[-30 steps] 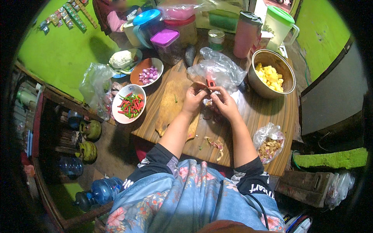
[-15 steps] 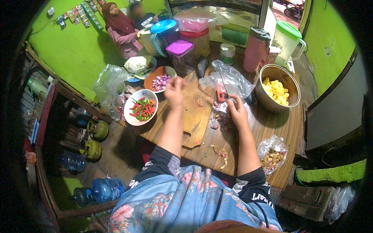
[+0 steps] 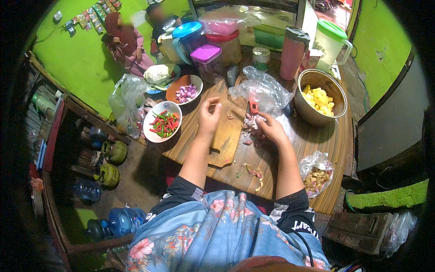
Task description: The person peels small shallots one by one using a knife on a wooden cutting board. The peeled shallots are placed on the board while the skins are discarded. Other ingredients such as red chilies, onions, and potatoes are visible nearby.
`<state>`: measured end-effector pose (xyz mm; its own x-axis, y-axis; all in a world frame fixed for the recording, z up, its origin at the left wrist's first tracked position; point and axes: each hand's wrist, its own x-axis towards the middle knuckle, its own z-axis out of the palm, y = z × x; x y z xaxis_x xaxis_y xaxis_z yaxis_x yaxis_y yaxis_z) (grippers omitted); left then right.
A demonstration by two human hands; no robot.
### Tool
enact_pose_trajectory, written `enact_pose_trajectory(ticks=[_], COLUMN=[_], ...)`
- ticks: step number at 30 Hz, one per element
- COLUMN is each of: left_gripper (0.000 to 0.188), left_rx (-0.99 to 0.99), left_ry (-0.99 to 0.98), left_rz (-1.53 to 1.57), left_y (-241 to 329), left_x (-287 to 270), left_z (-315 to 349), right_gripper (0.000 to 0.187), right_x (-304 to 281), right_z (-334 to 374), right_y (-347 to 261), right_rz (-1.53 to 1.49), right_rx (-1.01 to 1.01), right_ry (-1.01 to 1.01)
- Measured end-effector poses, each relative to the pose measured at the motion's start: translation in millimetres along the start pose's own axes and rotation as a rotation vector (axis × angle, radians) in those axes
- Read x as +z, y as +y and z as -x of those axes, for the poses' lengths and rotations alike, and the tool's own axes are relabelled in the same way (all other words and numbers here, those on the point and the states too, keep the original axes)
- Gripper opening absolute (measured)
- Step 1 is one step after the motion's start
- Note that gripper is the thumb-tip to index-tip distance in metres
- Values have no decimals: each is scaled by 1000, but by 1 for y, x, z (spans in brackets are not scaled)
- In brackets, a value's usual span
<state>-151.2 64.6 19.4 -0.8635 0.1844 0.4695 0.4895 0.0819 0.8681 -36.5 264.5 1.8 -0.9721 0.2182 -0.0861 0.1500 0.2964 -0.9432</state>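
My left hand [image 3: 209, 119] is over the wooden cutting board [image 3: 226, 140], its fingers curled toward the thumb. Something small and pale may be at the fingertips; I cannot make it out. My right hand [image 3: 272, 128] pinches the end of a red-handled knife [image 3: 253, 105] just right of the board; its blade is hard to see against the clear plastic bag [image 3: 267, 86]. Under that hand lie unpeeled shallots and loose skins [image 3: 250, 131]. A small pale piece [image 3: 230, 116] rests on the board. Left of it stand a bowl of peeled shallots [image 3: 185, 94] and a white bowl of chillies [image 3: 164, 123].
A metal pot [image 3: 341, 109] holding yellow chunks stands at the right. Near the front right edge sits a bag of peelings [image 3: 316, 179]. Jugs and tubs, including a purple-lidded container [image 3: 207, 61], line the back. Two people [image 3: 124, 45] stand beyond the table.
My left hand has come away from the shallot bowl, back toward me over the board. The knife in my right hand has turned, its red handle now showing lengthwise. The people behind have shifted.
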Motion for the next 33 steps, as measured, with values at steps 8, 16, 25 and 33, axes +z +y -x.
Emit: enact_pose_trajectory(ticks=[8,16,25,33], left_gripper=[24,24,16,14], left_rx=[259,373,231,-248], left_ry=[-589,-571,-268,-316], left_rz=[-451,-607,-229,656], left_y=[20,-2,25,7], left_x=[80,105,76,63], left_z=[35,48,34,28], right_gripper=[29,25,25,27], right_x=[-10,-11,-10,5], right_z=[-15,-11,-5,-1], right_y=[17,9,1,-3], right_rz=[-386,-521,-426,-329], right_rx=[-155,-141,-161,-286], right_ry=[477,457,416,152])
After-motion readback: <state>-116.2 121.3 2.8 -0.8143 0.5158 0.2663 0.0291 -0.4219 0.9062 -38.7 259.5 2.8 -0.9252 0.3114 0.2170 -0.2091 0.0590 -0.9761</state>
